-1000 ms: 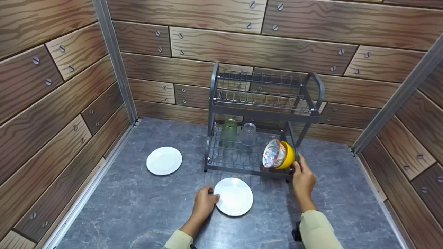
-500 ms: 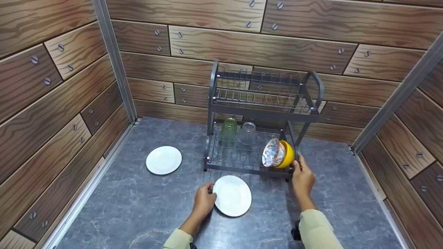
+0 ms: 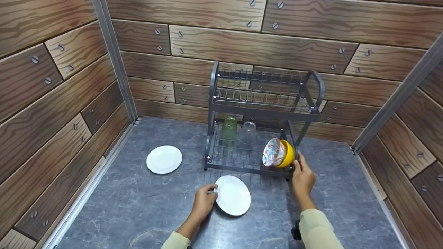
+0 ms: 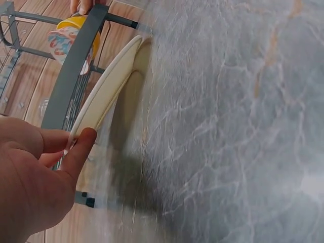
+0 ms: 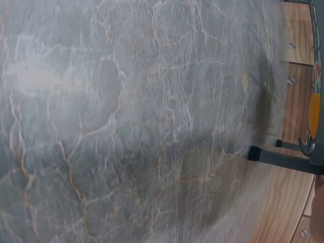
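My left hand (image 3: 204, 200) pinches the left rim of a white plate (image 3: 233, 195) between thumb and fingers. In the left wrist view the plate (image 4: 107, 86) is tilted, its left side raised off the table. My right hand (image 3: 303, 178) grips the lower right front of a grey two-tier dish rack (image 3: 263, 112), thumb and fingers on either side of its side rail. Just left of that hand, a yellow bowl (image 3: 288, 155) and a patterned bowl (image 3: 273, 153) lean together on the lower tier. Only a sliver of the right hand (image 5: 318, 210) shows in the right wrist view.
A second white plate (image 3: 164, 159) lies flat on the marbled grey table (image 3: 114, 207), left of the rack. On the lower tier stand a green glass (image 3: 229, 129) and a clear glass (image 3: 248, 133). Wood-patterned walls (image 3: 190, 41) enclose the back and sides.
The plate's left side has risen as my left hand lifts its rim, so the plate is now more tilted. My right hand has stayed at the rack.
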Available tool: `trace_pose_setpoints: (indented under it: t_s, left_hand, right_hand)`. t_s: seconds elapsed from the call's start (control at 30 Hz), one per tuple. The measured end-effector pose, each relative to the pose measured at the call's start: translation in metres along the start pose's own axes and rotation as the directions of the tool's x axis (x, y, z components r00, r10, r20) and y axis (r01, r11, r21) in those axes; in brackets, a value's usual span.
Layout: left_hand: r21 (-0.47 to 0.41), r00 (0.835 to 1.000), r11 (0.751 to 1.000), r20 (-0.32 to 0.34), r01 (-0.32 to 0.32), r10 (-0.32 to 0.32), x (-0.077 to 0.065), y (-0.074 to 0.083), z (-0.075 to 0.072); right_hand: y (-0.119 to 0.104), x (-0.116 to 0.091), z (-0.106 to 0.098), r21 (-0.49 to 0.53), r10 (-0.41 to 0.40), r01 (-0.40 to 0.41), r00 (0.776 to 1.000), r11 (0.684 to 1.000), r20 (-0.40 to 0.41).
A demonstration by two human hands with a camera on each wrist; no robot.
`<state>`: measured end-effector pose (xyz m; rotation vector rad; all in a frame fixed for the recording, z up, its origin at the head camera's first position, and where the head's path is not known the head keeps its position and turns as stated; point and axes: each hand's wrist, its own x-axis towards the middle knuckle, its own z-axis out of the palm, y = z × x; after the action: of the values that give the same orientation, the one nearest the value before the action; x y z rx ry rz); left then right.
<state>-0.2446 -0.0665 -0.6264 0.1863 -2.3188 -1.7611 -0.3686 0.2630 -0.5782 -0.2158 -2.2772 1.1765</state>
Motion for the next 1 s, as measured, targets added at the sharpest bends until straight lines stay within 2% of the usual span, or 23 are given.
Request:
trace_pose_setpoints:
  t_s: [0.17, 0.47, 0.7, 1.0]
  left_hand:
    - [-0.042, 1.000, 0.999, 0.022, -0.001, 0.002, -0.002, 0.007, -0.005]
    - [-0.071, 1.000, 0.997, 0.028, -0.012, 0.014, -0.008, 0.030, -0.014]
    - [-0.048, 0.993, 0.992, 0.021, -0.114, 0.115, -0.008, 0.048, -0.022]
    - [-0.085, 0.979, 0.976, 0.011, -0.201, 0.203, -0.004, 0.084, -0.029]
  right_hand:
    - [0.001, 0.001, 0.001, 0.000, 0.000, 0.000, 1.000, 1.000, -0.004]
    - [0.004, 0.002, 0.001, 0.006, -0.012, 0.012, 1.000, 1.000, -0.009]
    - [0.004, 0.001, 0.001, -0.007, -0.037, 0.037, 0.999, 0.999, -0.012]
    - [0.004, 0.001, 0.000, -0.001, -0.035, 0.035, 0.999, 0.999, -0.006]
